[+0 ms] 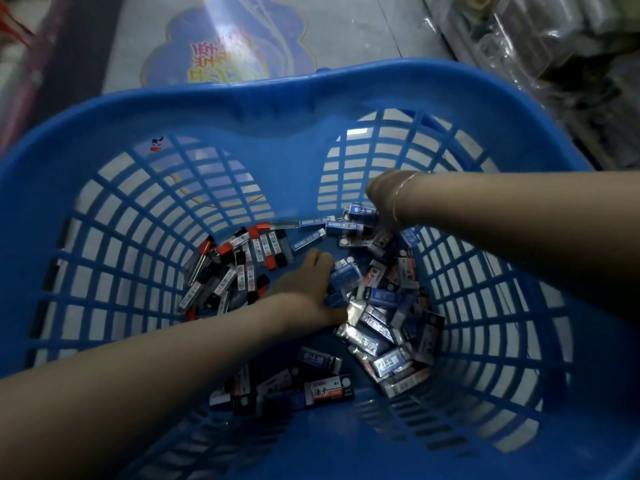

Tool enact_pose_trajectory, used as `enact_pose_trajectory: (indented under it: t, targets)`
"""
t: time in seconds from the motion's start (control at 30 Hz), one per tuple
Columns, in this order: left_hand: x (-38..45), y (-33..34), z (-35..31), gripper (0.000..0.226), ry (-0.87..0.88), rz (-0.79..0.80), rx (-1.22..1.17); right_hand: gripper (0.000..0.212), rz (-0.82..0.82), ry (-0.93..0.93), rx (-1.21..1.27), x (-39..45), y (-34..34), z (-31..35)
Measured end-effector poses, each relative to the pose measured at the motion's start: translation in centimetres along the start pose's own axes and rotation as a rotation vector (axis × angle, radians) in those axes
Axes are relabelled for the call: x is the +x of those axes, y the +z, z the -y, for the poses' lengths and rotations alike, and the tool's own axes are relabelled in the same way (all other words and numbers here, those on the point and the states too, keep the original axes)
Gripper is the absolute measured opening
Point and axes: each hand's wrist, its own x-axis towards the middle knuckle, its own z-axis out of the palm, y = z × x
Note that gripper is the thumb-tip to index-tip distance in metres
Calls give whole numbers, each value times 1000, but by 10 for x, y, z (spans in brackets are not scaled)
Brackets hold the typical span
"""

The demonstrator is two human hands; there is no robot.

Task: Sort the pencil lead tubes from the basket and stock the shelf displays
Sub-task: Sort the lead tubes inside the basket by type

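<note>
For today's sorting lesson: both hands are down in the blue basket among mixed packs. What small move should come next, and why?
Probably lift out one blue pack with the left hand, which rests on the blue packs mid-basket. The red-capped tubes already lie apart toward the left, so clearing blue ones keeps the kinds separate. The right hand is over the far pile; its grip cannot be told. The basket holds everything.

basket (180, 109) top open — tubes (242, 261) underneath

1. Overall exposure: dim, blue-tinted.
2. Glare: bright patch on the floor (221, 39), top centre.
3. Blur: both forearms and frame corners are soft.
4. Distortion: basket rim (242, 95) bows, wide-angle.
</note>
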Motion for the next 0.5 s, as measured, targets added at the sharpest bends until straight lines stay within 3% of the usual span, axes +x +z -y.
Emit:
enact_pose_trajectory:
  t: [0.1,0.2,0.3,0.4,0.5]
  targets:
    - [1,-3,1,47,35,-25,-78,45,39,-53,-42,6,-3,-2]
    - [-1,-4,4,54,94,-25,-94,49,213,-203,-82,-4,-3,-6]
    - [-1,2,2,73,35,-41,-157,52,455,-148,-152,-23,-1,8]
    - [1,4,-4,97,-54,-61,-339,50,473,-324,-445,-42,15,19]
    - [11,-5,-9,128,-80,-6,-278,44,470,-456,-425,-58,26,28]
